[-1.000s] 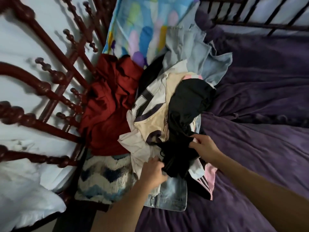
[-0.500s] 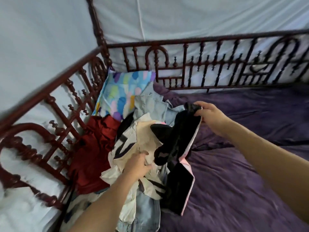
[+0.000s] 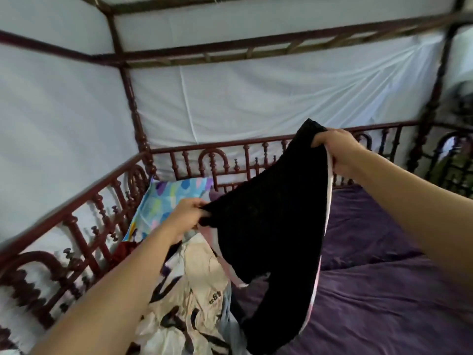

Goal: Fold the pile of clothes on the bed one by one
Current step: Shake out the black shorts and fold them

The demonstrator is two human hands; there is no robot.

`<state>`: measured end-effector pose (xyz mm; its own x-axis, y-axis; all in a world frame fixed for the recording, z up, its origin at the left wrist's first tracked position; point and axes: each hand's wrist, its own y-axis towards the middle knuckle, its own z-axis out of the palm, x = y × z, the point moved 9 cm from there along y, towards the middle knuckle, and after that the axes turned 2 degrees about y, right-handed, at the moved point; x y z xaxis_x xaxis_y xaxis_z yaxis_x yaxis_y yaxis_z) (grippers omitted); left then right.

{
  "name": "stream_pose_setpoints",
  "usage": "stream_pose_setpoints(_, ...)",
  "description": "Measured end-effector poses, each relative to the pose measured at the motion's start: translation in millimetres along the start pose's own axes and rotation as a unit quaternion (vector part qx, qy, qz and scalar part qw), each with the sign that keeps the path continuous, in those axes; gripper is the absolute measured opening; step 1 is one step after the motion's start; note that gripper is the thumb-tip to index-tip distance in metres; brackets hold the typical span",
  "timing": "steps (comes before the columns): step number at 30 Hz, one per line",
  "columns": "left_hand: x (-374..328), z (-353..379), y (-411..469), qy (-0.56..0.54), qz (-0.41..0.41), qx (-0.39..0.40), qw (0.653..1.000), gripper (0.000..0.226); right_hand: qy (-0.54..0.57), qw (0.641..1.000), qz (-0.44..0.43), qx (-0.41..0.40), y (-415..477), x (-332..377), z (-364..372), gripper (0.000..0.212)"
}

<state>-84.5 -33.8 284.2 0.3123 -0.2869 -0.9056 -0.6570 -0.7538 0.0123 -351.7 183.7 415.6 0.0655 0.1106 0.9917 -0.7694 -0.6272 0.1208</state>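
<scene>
A black garment with pink trim (image 3: 271, 226) hangs in the air above the bed, stretched between my two hands. My right hand (image 3: 337, 149) grips its upper edge, high and to the right. Lower and to the left, my left hand (image 3: 188, 213) pinches another edge of it. The garment's lower end trails down toward the pile of clothes (image 3: 194, 290), where a cream and black top lies uppermost and a red garment (image 3: 125, 249) shows at the left.
A purple sheet (image 3: 384, 290) covers the bed to the right of the pile. A colourful pillow (image 3: 174, 198) leans in the far left corner. Dark red wooden railings (image 3: 84, 226) run along the left side and the far end, with white netting behind.
Both hands have risen and lifted the black garment off the pile; the left hand left the cream top and took hold of the garment. The camera tilted upward.
</scene>
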Motion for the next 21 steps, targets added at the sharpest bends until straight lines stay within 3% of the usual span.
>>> stream_pose_setpoints(3, -72, -44, 0, -0.118, 0.021, 0.030, 0.992, 0.017, -0.007, 0.996, 0.052, 0.069, -3, 20, -9, 0.018)
stream_pose_setpoints(6, -131, -70, -8, -0.206, 0.034, 0.045, 0.977, 0.016, -0.018, 0.990, 0.022, 0.136, -9, 49, 3, 0.027)
stream_pose_setpoints(11, -208, -107, -28, -0.197, 0.114, 0.099, 0.969, 0.030, -0.106, 0.982, -0.156, -0.012, -1, 128, -5, 0.018)
stream_pose_setpoints(15, -253, -139, -30, -0.128, 0.195, 0.127, 0.964, 0.049, -0.156, 0.965, -0.208, -0.038, 4, 174, -4, 0.010)
stream_pose_setpoints(18, -256, -166, -16, -0.017, 0.196, 0.007, 0.980, 0.051, -0.219, 0.945, -0.241, -0.042, 2, 192, 6, 0.014)
stream_pose_setpoints(21, -251, -186, -3, 0.084, 0.195, -0.106, 0.971, 0.036, -0.333, 0.908, -0.252, -0.027, -2, 192, 22, 0.021)
